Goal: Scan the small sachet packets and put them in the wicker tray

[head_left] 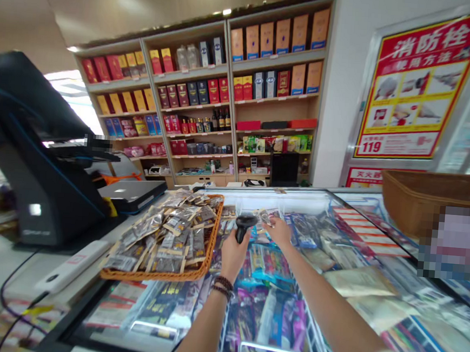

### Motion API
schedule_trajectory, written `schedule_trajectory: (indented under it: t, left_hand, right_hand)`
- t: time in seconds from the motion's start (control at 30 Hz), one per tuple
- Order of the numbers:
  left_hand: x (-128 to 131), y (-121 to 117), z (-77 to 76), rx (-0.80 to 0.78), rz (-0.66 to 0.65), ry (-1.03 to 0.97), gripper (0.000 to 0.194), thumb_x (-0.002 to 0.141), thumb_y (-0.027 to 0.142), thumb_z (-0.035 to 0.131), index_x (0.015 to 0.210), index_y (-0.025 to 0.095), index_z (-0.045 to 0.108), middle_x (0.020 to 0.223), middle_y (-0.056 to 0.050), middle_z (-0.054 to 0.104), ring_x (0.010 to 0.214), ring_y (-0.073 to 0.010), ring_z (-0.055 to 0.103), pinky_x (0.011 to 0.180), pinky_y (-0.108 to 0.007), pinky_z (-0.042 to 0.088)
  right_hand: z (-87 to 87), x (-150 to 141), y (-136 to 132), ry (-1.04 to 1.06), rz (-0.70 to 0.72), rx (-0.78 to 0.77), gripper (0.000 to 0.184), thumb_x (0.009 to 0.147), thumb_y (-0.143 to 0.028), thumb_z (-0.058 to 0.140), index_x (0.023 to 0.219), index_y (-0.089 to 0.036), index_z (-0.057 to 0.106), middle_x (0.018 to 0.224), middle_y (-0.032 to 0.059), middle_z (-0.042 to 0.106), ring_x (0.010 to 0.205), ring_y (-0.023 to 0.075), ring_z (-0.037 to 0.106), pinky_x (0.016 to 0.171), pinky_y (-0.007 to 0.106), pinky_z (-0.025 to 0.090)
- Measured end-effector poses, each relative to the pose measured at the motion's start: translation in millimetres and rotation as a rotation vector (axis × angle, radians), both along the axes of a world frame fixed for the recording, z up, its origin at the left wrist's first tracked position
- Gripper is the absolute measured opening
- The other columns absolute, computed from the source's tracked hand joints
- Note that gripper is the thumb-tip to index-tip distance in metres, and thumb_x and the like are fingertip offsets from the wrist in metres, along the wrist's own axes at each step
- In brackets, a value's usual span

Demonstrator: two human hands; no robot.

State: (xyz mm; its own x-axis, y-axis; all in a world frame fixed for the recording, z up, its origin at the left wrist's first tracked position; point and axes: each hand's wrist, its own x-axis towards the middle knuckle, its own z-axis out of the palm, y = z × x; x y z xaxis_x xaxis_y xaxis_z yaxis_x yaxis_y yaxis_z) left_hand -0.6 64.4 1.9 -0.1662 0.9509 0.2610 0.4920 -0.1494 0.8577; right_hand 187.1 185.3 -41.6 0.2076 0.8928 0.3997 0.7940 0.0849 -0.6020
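Note:
My left hand point(234, 252), with dark beads at the wrist, is wrapped round the handle of a black barcode scanner point(246, 221). The scanner's head faces away from me. A little to its right, my right hand point(278, 231) reaches over the freezer with its fingers pinched on a small packet point(264, 217), whose print is too small to read. Below both hands lie blue ice-pop packs point(266, 262) and purple wrapped ones point(244, 312) in white wire baskets. An orange wicker basket point(207, 269) heaped with small clear packets point(173, 231) stands left of the scanner.
A black checkout terminal point(27, 181) and a flat scale point(134, 192) stand at the left, with a white bar-shaped device point(73, 266) and cables before them. A brown basket point(412, 201) sits at the right on the freezer edge point(377, 230). Shelves of boxes point(233, 94) line the back wall.

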Motion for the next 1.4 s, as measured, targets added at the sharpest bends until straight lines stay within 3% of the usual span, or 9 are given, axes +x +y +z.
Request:
schedule_trajectory:
  t: [0.13,0.4,0.83,1.4]
  left_hand:
    - [1,-5,1.8,0.023,-0.004,0.005,0.044,0.093,0.063,0.052,0.093,0.02,0.063,0.076,-0.007,0.069,0.07,-0.024,0.067,0.064,-0.029,0.039]
    - [5,-7,5.3,0.082,-0.042,-0.061,0.045,0.092,0.063,0.053,0.094,0.02,0.064,0.072,-0.005,0.066,0.066,-0.0206,0.062,0.06,-0.027,0.038]
    - [4,-4,3.4,0.092,-0.045,-0.152,0.05,0.09,0.069,0.056,0.086,0.019,0.064,0.06,0.0,0.058,0.058,-0.0171,0.056,0.057,-0.025,0.04]
    - [5,-10,21.3,0.133,-0.002,-0.168,0.043,0.093,0.061,0.059,0.091,0.019,0.066,0.067,-0.003,0.064,0.063,-0.0186,0.06,0.059,-0.027,0.043]
  right_hand:
    - [-8.8,10,-11,0.214,0.009,0.073,0.02,0.082,-0.039,0.069,0.092,-0.024,0.079,0.087,0.0054,0.08,0.086,0.027,0.075,0.073,0.032,0.053]
    - [-15.2,13,-23,0.519,0.042,0.176,0.023,0.073,-0.034,0.073,0.093,-0.022,0.073,0.09,0.0079,0.081,0.084,0.0271,0.077,0.085,0.04,0.059]
    - [-2.8,10,-31,0.535,0.027,0.141,0.023,0.074,-0.031,0.069,0.095,-0.021,0.072,0.096,0.0088,0.082,0.092,0.0276,0.077,0.088,0.038,0.057]
    - [-8.1,12,-16,0.533,-0.101,0.192,0.023,0.076,-0.034,0.068,0.094,-0.02,0.074,0.093,0.0128,0.081,0.089,0.0317,0.078,0.083,0.044,0.06]
